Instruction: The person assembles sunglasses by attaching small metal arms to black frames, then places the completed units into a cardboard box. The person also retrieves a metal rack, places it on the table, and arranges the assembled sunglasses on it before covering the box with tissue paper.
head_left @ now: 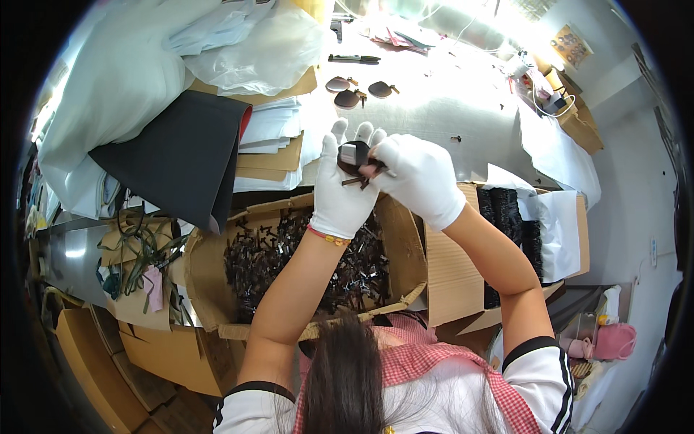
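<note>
Left hand closed round the dark part; right hand pinches its end from the right, touching.

Two white-gloved hands, the left hand and right hand, three dark oval pieces on the table, one black marker, two open cardboard boxes, and small dark parts too many to count
</note>
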`<state>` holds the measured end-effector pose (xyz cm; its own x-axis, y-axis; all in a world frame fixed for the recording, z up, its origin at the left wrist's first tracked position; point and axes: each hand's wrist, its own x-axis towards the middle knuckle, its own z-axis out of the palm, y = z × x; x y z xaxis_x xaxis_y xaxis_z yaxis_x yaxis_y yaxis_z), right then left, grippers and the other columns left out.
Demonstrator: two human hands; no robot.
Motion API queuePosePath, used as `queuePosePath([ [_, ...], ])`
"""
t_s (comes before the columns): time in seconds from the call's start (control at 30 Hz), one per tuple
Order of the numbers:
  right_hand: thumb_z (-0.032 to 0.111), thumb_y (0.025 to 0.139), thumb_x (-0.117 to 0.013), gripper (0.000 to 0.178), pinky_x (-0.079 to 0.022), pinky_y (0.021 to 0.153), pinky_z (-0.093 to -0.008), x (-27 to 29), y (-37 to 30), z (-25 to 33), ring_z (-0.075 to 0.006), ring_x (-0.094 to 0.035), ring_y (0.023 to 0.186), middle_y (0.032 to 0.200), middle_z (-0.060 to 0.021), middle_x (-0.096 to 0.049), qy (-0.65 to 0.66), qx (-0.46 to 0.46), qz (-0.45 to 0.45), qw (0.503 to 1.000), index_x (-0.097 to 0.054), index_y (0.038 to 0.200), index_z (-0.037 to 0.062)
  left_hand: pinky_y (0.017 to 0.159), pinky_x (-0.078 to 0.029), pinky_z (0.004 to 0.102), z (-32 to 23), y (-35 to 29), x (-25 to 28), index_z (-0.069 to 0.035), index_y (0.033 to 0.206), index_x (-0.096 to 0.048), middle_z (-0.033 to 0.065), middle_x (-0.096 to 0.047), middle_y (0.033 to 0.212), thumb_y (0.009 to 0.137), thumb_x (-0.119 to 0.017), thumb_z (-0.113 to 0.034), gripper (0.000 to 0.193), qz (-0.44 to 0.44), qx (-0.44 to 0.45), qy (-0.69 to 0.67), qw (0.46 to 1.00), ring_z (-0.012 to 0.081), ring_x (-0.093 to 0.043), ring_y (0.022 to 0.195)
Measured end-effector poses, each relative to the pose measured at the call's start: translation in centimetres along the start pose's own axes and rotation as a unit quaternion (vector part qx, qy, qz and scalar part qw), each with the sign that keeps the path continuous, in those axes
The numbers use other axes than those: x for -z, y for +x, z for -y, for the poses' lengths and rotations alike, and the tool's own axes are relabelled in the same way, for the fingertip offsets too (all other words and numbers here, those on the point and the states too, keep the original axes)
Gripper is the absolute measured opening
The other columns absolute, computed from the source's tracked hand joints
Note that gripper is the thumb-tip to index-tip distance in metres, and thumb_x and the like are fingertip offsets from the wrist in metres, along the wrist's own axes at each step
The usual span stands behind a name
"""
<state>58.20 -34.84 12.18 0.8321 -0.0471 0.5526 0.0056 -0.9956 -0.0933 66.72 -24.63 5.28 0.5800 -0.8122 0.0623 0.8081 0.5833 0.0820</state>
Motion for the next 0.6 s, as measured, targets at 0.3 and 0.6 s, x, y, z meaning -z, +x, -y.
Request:
queuePosePath([
  [0.3,0.064,0.077,-0.071,0.070,-0.054,0.073,-0.0415,-0.1,-2.5,4.4,-0.0344,-0.066,0.081,0.088,-0.0133,-0.066,0.128,-0.094,0.024,0.987,-0.059,0.110,0.0030,0.089,-0.051,0.0324,0.6,-3.6,-0.6,-0.012,0.097,-0.048,0.0025,-0.058,0.104,0.097,-0.053,-0.005,0.009,-0.046,-0.090,0.093,0.991,0.0150,-0.059,0.096],
  [0.6,0.034,0.095,-0.062,0.041,-0.052,0.080,-0.0325,-1.0,-3.4,6.6,-0.0158,-0.062,0.094,0.103,-0.0133,-0.065,0.504,-0.331,0.167,0.780,-0.057,0.118,-0.0003,0.089,-0.046,0.0286,1.1,-5.7,0.4,-0.007,0.098,-0.045,0.0038,-0.052,0.106,0.103,-0.050,-0.013,0.010,-0.191,-0.272,0.377,0.865,0.0110,-0.056,0.097],
])
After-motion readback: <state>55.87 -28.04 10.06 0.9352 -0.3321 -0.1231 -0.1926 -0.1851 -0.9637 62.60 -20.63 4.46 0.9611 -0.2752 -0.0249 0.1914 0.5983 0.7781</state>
